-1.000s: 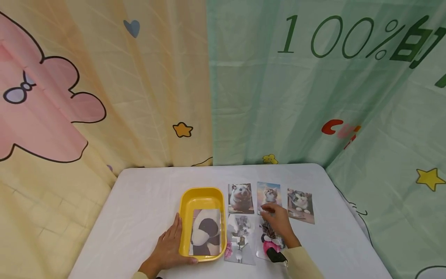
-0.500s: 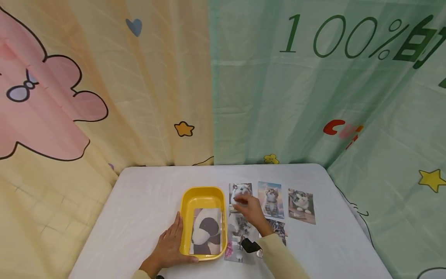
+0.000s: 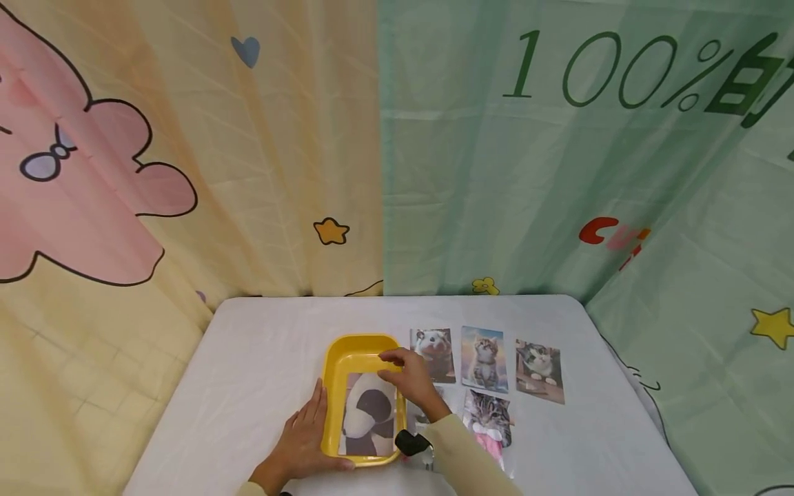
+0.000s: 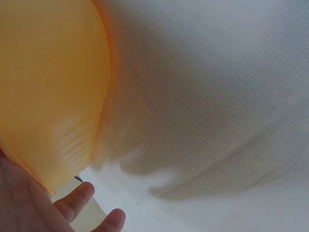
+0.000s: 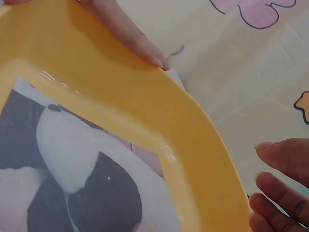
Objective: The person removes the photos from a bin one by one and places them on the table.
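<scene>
A yellow tray [image 3: 362, 339] stands on the table, with a picture card [image 3: 372, 413] of a black-and-white animal lying in it. My left hand [image 3: 300, 437] rests along the tray's left side, fingers straight, thumb by the near edge. In the left wrist view, the tray's wall [image 4: 53, 87] is beside that hand [image 4: 34, 208]. My right hand [image 3: 412, 377] hovers over the tray's right rim, fingers slightly bent. The right wrist view shows its thumb and fingers [image 5: 280, 186] apart, with nothing seen between them.
Right of the tray lie a hamster card [image 3: 436, 358], a kitten card [image 3: 485, 358], a grey-and-white cat card [image 3: 538, 372] and a tabby card [image 3: 488, 420]. Another card is mostly hidden under my right arm. Curtains [image 3: 434, 172] hang behind the white table [image 3: 248, 358].
My right hand has moved left, from the kitten card past the hamster card to the tray's right rim. My left hand and the tray stay in place.
</scene>
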A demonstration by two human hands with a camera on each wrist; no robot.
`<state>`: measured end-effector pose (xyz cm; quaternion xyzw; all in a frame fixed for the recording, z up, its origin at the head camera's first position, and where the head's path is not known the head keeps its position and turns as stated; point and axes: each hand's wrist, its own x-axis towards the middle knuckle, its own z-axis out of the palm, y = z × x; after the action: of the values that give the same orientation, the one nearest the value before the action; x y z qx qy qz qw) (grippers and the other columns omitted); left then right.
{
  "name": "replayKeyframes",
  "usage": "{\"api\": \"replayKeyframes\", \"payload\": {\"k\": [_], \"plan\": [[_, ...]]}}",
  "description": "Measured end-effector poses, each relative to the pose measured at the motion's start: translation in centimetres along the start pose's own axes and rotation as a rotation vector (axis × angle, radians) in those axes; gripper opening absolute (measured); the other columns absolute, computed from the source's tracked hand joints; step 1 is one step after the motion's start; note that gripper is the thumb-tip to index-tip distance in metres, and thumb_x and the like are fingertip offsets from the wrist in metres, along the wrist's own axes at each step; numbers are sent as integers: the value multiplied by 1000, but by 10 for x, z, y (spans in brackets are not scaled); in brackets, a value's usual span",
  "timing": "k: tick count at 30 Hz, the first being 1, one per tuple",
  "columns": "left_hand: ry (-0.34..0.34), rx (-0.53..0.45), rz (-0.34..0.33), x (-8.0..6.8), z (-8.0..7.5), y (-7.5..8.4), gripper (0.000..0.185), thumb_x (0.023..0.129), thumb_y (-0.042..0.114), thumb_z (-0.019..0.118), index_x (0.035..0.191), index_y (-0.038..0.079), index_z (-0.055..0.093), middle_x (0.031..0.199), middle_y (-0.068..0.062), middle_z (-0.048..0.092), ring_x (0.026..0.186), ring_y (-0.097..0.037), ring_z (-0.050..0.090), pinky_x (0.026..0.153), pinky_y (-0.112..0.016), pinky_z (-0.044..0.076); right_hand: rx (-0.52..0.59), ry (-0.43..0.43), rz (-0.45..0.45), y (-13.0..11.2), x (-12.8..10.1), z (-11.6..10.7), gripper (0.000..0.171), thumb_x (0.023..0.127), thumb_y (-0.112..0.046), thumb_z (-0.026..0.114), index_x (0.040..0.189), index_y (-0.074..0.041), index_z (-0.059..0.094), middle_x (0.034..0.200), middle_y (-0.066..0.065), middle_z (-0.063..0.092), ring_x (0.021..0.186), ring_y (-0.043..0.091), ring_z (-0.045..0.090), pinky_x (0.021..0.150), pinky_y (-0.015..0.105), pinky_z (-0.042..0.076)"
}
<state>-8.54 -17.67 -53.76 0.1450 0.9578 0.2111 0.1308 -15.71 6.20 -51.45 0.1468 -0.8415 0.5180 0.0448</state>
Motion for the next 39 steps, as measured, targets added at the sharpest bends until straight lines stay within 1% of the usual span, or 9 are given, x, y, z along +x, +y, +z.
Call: {"api": "replayKeyframes", "payload": {"k": [4,9,11,14,16,22,26,31,39], "plan": [[2,0,-4,1,1,0,144,55,82,67,151,-7,8,160,-22,0,143,-37,21,104,-61,29,7,-31,11,-2,3,17,29,84,-7,73,110,2,68,107,14,68,102,35,61,91,45,48],[-4,12,-4,2,3,0,144,55,84,66,151,-6,7,160,-22,0,142,-37,22,104,-60,30,20,-57,39,-1,3,37,33,82,-4,72,113,5,65,110,17,66,104,37,60,93,48,46],[0,13,2,1,4,-1,145,55,85,65,152,-6,7,160,-22,-1,142,-37,23,104,-60,31,25,-55,62,-1,3,44,34,81,-2,72,113,7,64,109,19,66,104,38,59,93,50,46],[11,8,23,0,5,-2,144,55,84,67,151,-6,8,160,-22,0,141,-38,23,103,-60,32,5,-35,94,4,1,53,34,79,-2,73,111,6,65,108,18,66,103,36,60,92,50,47],[16,3,34,0,5,-1,144,55,83,67,151,-6,8,159,-23,0,142,-38,23,103,-59,32,-33,-13,113,8,0,58,34,78,-4,73,110,4,66,106,16,67,102,34,61,91,48,49],[33,-5,56,-1,2,2,142,57,81,68,151,-8,9,159,-24,2,142,-37,23,102,-60,33,-208,44,146,16,0,68,34,75,-9,74,108,-1,69,104,10,68,99,29,63,87,41,51],[29,-1,45,-1,2,2,143,57,82,67,151,-7,9,159,-23,1,142,-37,23,102,-60,32,-300,50,120,18,0,71,32,73,-10,74,104,-2,70,99,9,70,93,27,64,81,38,52],[18,3,17,0,1,1,143,56,83,66,151,-6,8,160,-21,0,142,-36,22,103,-60,32,-359,37,100,18,-1,73,29,74,-12,74,101,-3,71,97,7,70,89,26,64,80,38,51],[9,14,29,-3,-2,4,140,59,80,67,151,-8,8,159,-23,0,141,-37,24,102,-60,33,-381,29,112,20,-1,74,28,74,-13,74,100,-3,71,97,8,69,90,27,63,82,39,50]]}}
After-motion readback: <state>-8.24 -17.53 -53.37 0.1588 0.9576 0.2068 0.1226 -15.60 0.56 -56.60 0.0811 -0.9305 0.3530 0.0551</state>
